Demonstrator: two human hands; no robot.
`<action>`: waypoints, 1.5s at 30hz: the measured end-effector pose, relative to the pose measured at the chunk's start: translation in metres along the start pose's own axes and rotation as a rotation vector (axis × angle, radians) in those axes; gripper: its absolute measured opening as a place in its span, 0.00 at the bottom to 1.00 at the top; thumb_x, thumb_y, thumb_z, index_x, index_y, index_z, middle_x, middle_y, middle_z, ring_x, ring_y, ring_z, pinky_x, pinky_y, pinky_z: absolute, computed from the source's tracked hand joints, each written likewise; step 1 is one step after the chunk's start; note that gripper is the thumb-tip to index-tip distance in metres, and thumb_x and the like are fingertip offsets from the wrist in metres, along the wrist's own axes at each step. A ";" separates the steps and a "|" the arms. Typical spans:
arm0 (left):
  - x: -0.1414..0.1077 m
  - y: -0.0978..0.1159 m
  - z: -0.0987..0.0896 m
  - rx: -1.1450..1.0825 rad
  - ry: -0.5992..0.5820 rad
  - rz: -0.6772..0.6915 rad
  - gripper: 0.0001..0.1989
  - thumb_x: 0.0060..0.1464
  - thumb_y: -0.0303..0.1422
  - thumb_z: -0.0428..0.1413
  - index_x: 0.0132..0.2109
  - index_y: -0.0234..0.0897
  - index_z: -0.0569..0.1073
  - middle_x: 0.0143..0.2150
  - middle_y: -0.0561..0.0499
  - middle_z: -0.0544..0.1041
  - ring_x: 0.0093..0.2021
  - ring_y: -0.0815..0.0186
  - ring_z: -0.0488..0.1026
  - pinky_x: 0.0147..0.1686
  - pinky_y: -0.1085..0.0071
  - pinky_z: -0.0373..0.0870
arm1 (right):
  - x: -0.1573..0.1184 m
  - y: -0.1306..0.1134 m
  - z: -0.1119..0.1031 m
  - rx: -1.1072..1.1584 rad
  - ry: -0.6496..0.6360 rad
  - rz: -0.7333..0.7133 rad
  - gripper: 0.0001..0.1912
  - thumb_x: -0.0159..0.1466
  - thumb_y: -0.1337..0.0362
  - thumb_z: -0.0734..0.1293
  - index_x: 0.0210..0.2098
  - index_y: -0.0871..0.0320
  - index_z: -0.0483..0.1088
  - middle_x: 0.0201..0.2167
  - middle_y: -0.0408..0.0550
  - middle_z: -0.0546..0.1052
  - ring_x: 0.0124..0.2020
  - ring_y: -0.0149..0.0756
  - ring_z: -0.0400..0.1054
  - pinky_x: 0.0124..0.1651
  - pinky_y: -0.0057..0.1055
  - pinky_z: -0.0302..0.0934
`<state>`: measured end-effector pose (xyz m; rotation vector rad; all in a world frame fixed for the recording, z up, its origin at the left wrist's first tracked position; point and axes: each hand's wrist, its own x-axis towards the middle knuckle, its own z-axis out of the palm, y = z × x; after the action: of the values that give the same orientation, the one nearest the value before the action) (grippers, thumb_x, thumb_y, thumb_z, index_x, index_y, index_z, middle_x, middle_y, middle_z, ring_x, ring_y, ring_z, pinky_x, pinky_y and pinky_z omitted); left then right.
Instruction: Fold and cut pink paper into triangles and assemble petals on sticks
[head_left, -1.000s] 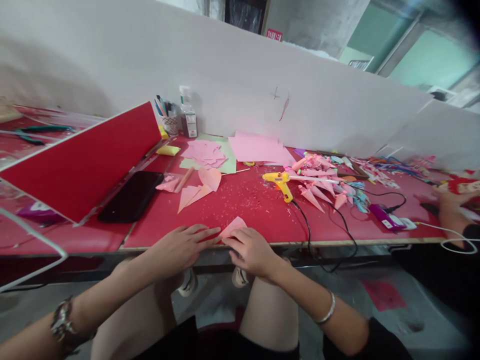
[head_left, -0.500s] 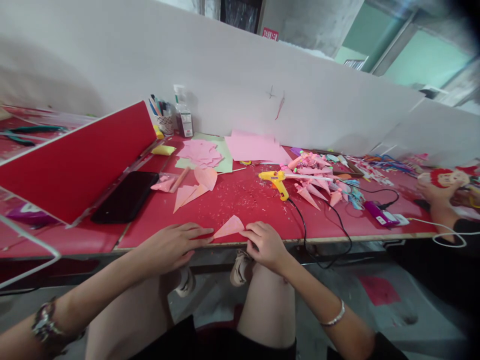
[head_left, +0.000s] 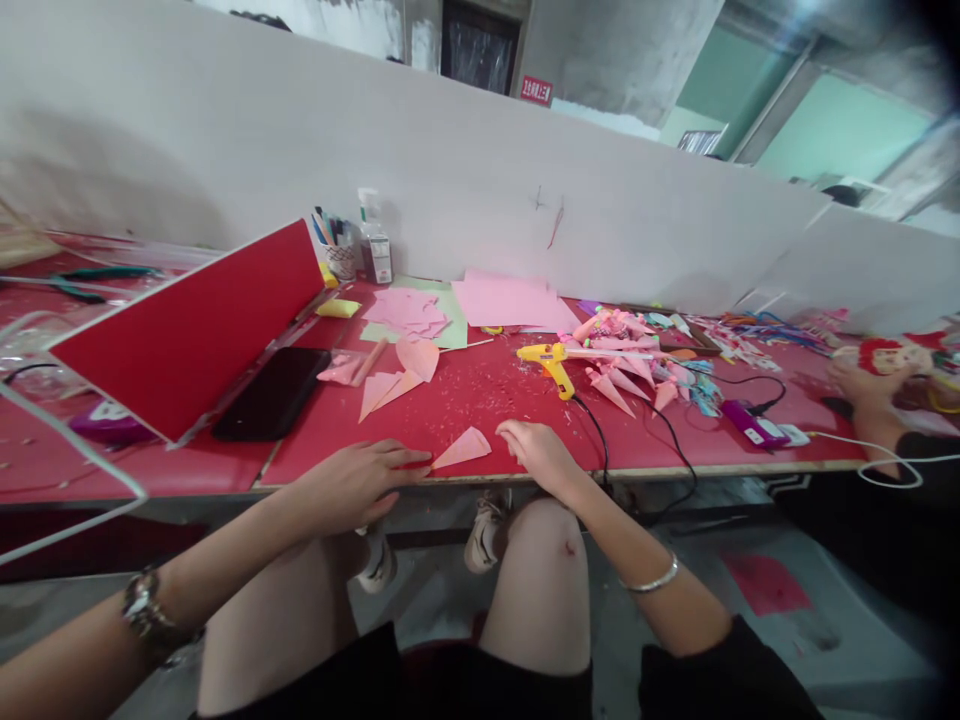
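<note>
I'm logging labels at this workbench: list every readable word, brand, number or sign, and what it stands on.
"卫生间请上三楼", small, so my best reading: red sign beyond the partition.
Bottle label: print too small to read.
Right-hand purple box: markings too blurred.
Left-hand purple box: markings too blurred.

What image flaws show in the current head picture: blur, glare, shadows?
Head view: black upper-right corner, bluish haze beside it; soft shadow on the white partition toward the left; folded pink paper fairly clear, bottle label print unreadable.
</note>
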<state>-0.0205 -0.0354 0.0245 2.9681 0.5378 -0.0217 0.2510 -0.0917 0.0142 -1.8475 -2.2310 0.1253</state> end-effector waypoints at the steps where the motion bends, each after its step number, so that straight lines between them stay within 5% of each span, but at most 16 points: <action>1: 0.000 0.000 0.000 0.001 0.004 -0.001 0.24 0.50 0.27 0.47 0.55 0.49 0.63 0.56 0.55 0.66 0.50 0.62 0.64 0.48 0.67 0.60 | 0.002 -0.003 0.000 -0.003 -0.003 0.009 0.10 0.65 0.65 0.56 0.37 0.58 0.68 0.28 0.46 0.75 0.30 0.32 0.69 0.30 0.24 0.55; 5: -0.001 0.001 0.000 0.027 -0.009 -0.001 0.25 0.50 0.28 0.48 0.56 0.49 0.61 0.57 0.55 0.64 0.51 0.61 0.63 0.47 0.67 0.59 | 0.010 -0.016 0.002 -0.020 0.008 0.005 0.16 0.66 0.59 0.54 0.31 0.57 0.69 0.26 0.47 0.74 0.30 0.34 0.69 0.30 0.26 0.54; 10: 0.003 0.007 0.001 0.092 -0.047 -0.037 0.22 0.53 0.32 0.48 0.56 0.47 0.61 0.56 0.52 0.66 0.50 0.61 0.64 0.47 0.67 0.58 | 0.018 -0.030 0.006 -0.046 0.009 -0.248 0.19 0.60 0.58 0.62 0.48 0.61 0.64 0.43 0.55 0.70 0.45 0.39 0.63 0.43 0.32 0.57; 14: 0.007 0.013 0.005 0.148 -0.008 -0.071 0.19 0.55 0.36 0.48 0.53 0.40 0.64 0.51 0.46 0.69 0.46 0.61 0.67 0.45 0.67 0.59 | 0.024 -0.036 0.009 -0.035 -0.045 -0.319 0.20 0.60 0.68 0.61 0.52 0.65 0.60 0.44 0.57 0.70 0.46 0.39 0.63 0.47 0.34 0.57; 19: 0.011 0.013 0.006 0.157 0.070 -0.085 0.15 0.57 0.37 0.45 0.50 0.40 0.66 0.48 0.47 0.70 0.44 0.61 0.68 0.43 0.66 0.62 | 0.030 -0.032 0.007 0.036 -0.096 -0.393 0.10 0.61 0.73 0.58 0.41 0.64 0.67 0.37 0.51 0.73 0.40 0.34 0.66 0.42 0.29 0.58; 24: 0.024 0.019 0.006 0.168 0.204 -0.141 0.20 0.57 0.32 0.45 0.57 0.38 0.58 0.55 0.46 0.65 0.51 0.60 0.64 0.48 0.65 0.60 | 0.030 -0.032 0.001 -0.038 -0.059 -0.456 0.06 0.59 0.73 0.61 0.34 0.63 0.69 0.35 0.50 0.73 0.40 0.35 0.65 0.43 0.29 0.58; 32: 0.035 0.016 0.019 0.081 0.145 -0.030 0.23 0.56 0.34 0.47 0.58 0.40 0.56 0.58 0.48 0.63 0.54 0.63 0.62 0.51 0.67 0.57 | 0.023 -0.021 0.014 -0.065 0.074 -0.450 0.07 0.60 0.71 0.61 0.35 0.60 0.70 0.38 0.49 0.73 0.40 0.36 0.65 0.43 0.31 0.59; 40: 0.032 0.009 0.029 0.115 0.120 -0.015 0.22 0.56 0.41 0.47 0.57 0.45 0.58 0.60 0.53 0.59 0.56 0.60 0.58 0.53 0.64 0.53 | 0.003 -0.005 0.026 0.195 0.119 -0.426 0.10 0.62 0.70 0.59 0.39 0.58 0.71 0.43 0.47 0.73 0.45 0.33 0.64 0.49 0.29 0.57; 45: 0.031 0.010 0.030 0.145 0.121 -0.006 0.26 0.55 0.42 0.48 0.59 0.48 0.54 0.62 0.53 0.57 0.58 0.57 0.54 0.54 0.61 0.51 | -0.015 0.010 0.015 0.257 0.135 -0.284 0.11 0.61 0.70 0.58 0.38 0.57 0.71 0.41 0.47 0.73 0.43 0.34 0.65 0.47 0.30 0.59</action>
<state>0.0121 -0.0381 -0.0053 3.1241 0.5838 0.1240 0.2591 -0.1034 -0.0049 -1.3551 -2.2354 0.2171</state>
